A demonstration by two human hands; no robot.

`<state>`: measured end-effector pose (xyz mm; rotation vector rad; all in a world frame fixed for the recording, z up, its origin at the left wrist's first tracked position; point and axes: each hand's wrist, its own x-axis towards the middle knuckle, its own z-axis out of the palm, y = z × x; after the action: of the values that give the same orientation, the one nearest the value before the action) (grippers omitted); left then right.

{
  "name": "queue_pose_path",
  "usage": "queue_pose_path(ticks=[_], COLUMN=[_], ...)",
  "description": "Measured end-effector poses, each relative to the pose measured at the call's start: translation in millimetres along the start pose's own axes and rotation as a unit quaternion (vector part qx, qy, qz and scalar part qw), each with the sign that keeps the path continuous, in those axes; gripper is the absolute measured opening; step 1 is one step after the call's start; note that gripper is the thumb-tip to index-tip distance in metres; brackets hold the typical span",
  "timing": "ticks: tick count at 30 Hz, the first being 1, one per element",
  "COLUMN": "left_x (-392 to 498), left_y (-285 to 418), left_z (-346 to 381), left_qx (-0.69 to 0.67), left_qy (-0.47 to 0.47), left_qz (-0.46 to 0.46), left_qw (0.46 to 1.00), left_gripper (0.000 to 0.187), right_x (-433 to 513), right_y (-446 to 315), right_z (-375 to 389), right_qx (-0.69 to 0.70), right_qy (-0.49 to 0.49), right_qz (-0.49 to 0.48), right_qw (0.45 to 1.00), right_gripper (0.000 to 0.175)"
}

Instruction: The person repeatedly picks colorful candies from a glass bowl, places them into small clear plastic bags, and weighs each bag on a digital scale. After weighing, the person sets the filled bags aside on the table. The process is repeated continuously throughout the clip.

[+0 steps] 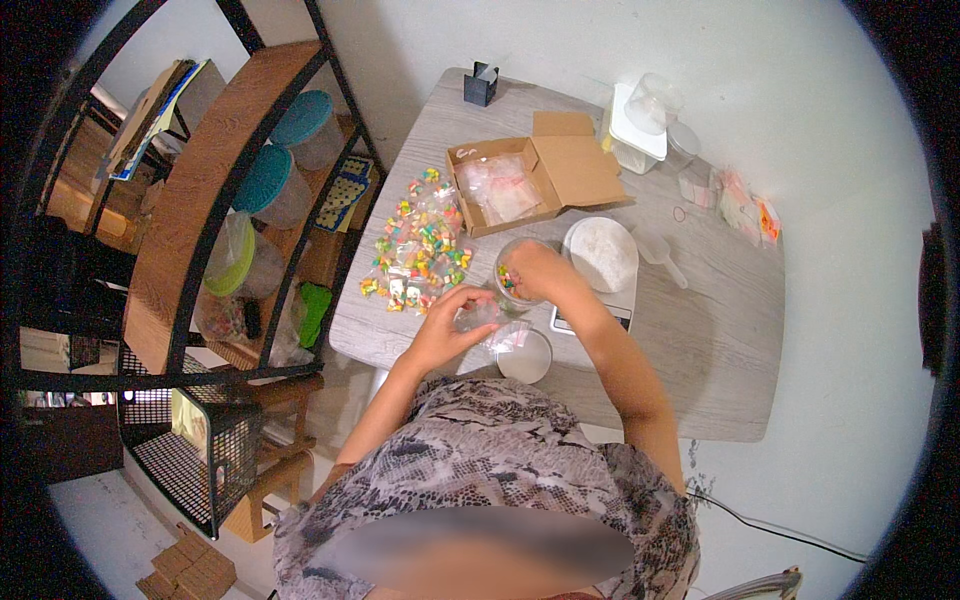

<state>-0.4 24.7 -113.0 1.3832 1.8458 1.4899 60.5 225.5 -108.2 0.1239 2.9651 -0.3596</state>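
Observation:
My left hand point(450, 328) holds a small clear plastic bag point(474, 316) between thumb and fingers. Into a clear round jar point(501, 264) of colourful small candies point(508, 280) reaches my right hand point(536, 271); its fingertips are hidden, so their grip cannot be told. Just below the jar lie a round lid point(524, 358) and some small clear bags point(508, 337). Many filled candy packets point(420, 247) are heaped on the left. Right of the jar stands a white kitchen scale point(601, 255), with a clear scoop point(660, 253) beside it. An open cardboard box point(555, 197) behind holds flat clear bags point(501, 187).
The grey wood-look table point(705, 360) meets the wall. Along its back are a black holder point(481, 85), a white-lidded container point(634, 135), a clear jar point(681, 144) and bagged items point(739, 206). On the left stands a shelf point(217, 172) with teal-lidded tubs point(264, 180).

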Motion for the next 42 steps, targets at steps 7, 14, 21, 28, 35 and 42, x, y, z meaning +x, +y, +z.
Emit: queue_pose_path(ticks=[7, 14, 21, 28, 35, 42], left_x=[7, 13, 15, 17, 18, 19], left_y=[8, 15, 26, 30, 29, 30], left_z=[1, 2, 0, -1, 1, 1], left_qx=[-0.01, -0.006, 0.012, 0.022, 0.014, 0.01], left_qy=[0.01, 0.005, 0.003, 0.013, 0.001, 0.013], left_qz=[0.012, 0.023, 0.014, 0.033, 0.033, 0.04], left_qw=[1.0, 1.0, 1.0, 0.999, 0.999, 0.999], left_gripper=[0.038, 0.038, 0.038, 0.039, 0.04, 0.041], right_x=[-46, -58, -64, -73, -75, -75], right_y=[-17, -50, -55, -56, -60, -61], right_z=[-68, -72, -74, -62, -51, -51], right_qx=[0.326, 0.2, 0.248, 0.336, 0.327, 0.276], right_qy=[0.086, 0.116, 0.168, 0.22, 0.23, 0.277], right_qz=[-0.035, -0.094, -0.08, -0.063, -0.032, -0.031], right_qw=[0.941, 0.968, 0.951, 0.914, 0.916, 0.92], right_gripper=[0.01, 0.013, 0.012, 0.015, 0.015, 0.014])
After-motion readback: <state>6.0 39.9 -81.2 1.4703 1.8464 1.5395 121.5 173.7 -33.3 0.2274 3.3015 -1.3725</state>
